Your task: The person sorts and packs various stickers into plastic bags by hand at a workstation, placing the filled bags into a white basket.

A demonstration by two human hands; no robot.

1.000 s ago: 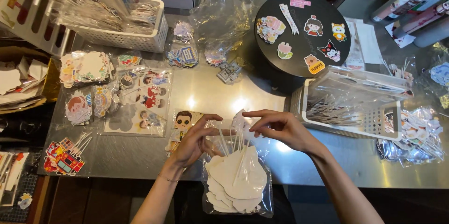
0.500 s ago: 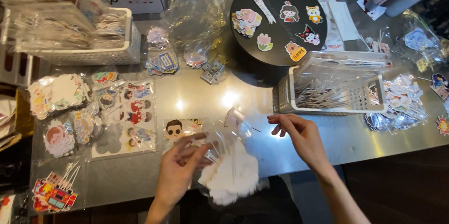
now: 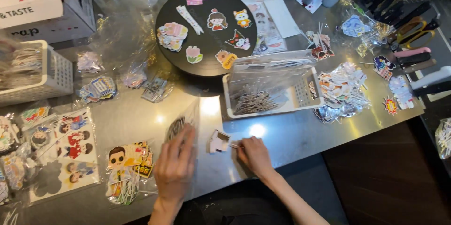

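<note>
Item: my left hand lies flat, pinning a clear plastic bag steady; my right hand pinches a small white paper cutout by its stick, held clear of the bag.

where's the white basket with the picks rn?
Head view: the white basket sits right of centre on the metal table, just below the black round board and above the right hand.

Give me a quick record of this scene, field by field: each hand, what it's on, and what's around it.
left hand: flat on a clear bag, palm down
right hand: fingers pinch a small white cutout
surface: metal table
behind the hands: white basket of picks, black round board with stickers
left of the hands: sticker packs
</note>
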